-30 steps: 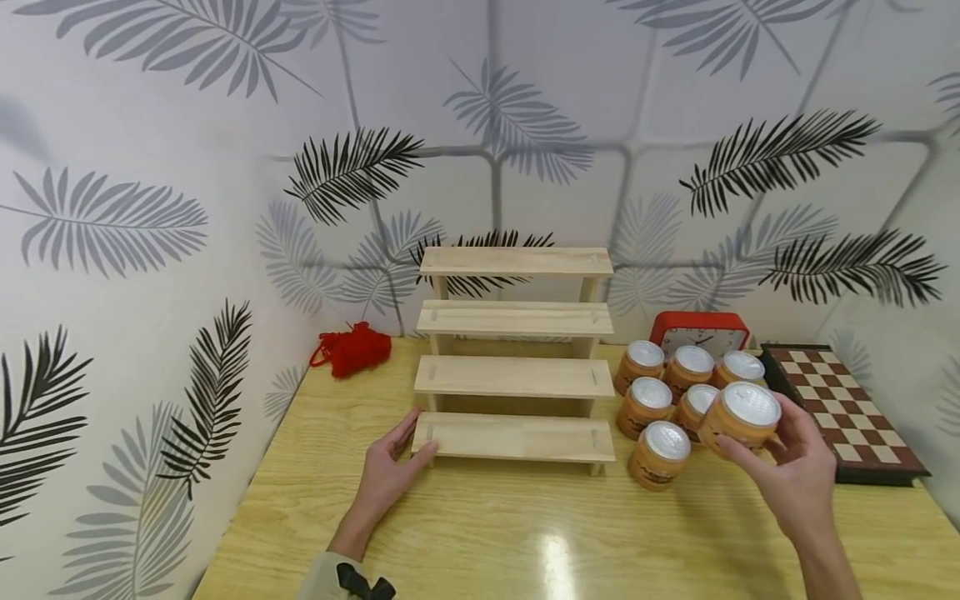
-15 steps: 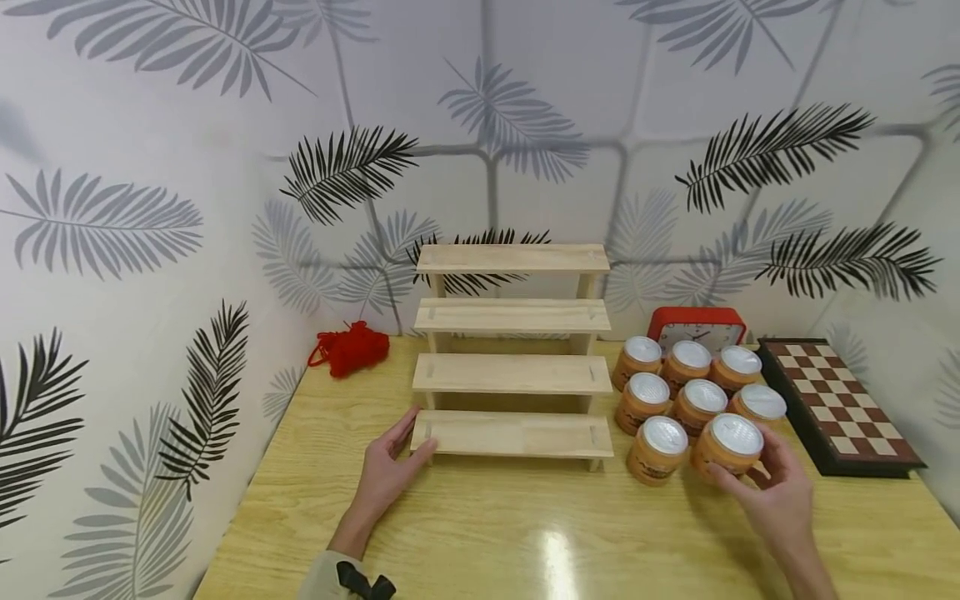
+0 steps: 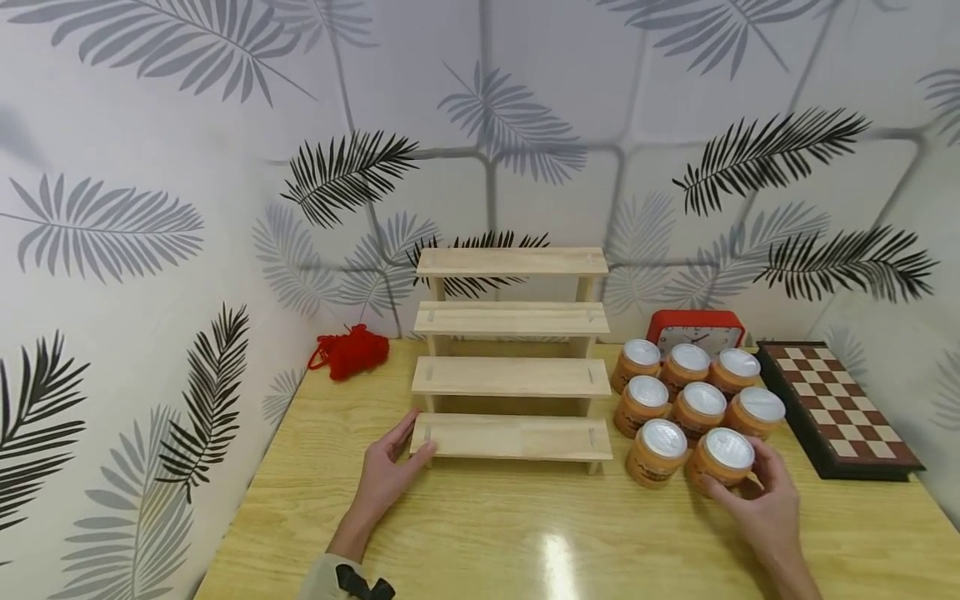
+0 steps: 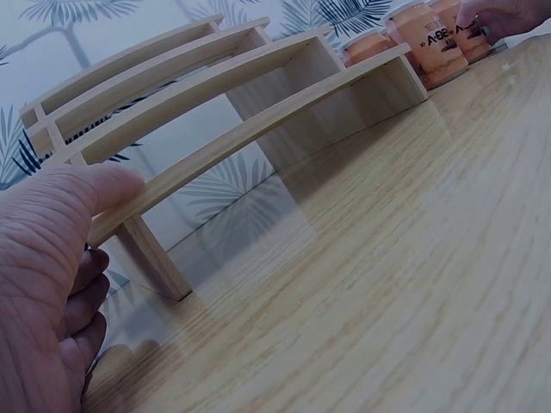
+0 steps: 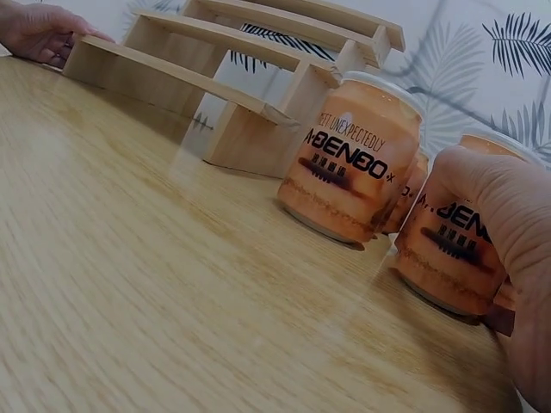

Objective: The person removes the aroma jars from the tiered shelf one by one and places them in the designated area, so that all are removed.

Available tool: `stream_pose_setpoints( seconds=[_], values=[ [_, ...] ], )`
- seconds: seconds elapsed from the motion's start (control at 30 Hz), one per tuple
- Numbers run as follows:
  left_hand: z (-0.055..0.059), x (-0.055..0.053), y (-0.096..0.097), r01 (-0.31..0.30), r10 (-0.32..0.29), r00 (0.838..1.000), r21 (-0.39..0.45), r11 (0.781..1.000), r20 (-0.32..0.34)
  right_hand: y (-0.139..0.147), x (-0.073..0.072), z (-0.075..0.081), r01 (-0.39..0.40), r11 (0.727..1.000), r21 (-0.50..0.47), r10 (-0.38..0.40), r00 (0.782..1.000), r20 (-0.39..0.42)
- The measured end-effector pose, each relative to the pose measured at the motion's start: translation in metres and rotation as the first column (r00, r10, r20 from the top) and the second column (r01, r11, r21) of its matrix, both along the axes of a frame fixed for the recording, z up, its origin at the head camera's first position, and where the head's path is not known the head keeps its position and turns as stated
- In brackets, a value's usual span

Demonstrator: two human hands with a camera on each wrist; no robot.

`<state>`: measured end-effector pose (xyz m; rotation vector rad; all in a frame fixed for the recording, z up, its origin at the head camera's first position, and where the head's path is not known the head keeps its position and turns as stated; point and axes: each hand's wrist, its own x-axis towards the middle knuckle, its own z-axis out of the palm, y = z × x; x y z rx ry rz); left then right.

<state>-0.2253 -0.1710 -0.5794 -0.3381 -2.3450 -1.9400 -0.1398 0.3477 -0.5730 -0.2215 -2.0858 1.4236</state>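
Note:
A four-step shape of pale wood, a tiered display rack [image 3: 512,437], stands in the middle of the table. My left hand [image 3: 384,477] grips the left end of its lowest shelf; the left wrist view has the thumb on top and curled fingers below the board. My right hand [image 3: 767,508] holds an orange can [image 3: 726,457] with a silvery lid, thumb in front and fingers round its right side. In the right wrist view that can [image 5: 448,249] stands on the table beside another orange can [image 5: 349,163]. Several matching cans [image 3: 701,408] are grouped behind it.
Behind the cans is a red clock [image 3: 697,329]. A chessboard box [image 3: 840,408] lies to their right. A red bundle with a cord [image 3: 351,352] lies at the back left of the wooden table [image 3: 480,533]. Patterned walls bound the back and left.
My right hand has lowered the can from above the group to the table at its front, moving left and toward me. My left hand has kept its place on the rack.

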Motion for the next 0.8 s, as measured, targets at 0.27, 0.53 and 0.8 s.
stream_pose_setpoints(
  seconds=[0.27, 0.53, 0.8],
  values=[
    [-0.001, -0.001, -0.002, -0.01, 0.01, 1.0, -0.035, 0.999, -0.007, 0.0, 0.0, -0.001, 0.026, 0.999, 0.045, -0.028, 0.998, 0.054],
    [0.003, -0.003, 0.002, 0.004, -0.004, 1.0, -0.017, 1.0, -0.015, 0.0, -0.001, -0.001, 0.002, 1.0, 0.022, -0.002, 1.0, 0.027],
    [0.014, 0.003, -0.006, -0.04, 0.04, 0.999, -0.124, 0.991, -0.002, -0.011, -0.002, 0.014, 0.038, 0.977, 0.21, 0.034, 0.944, -0.329]
  ],
)
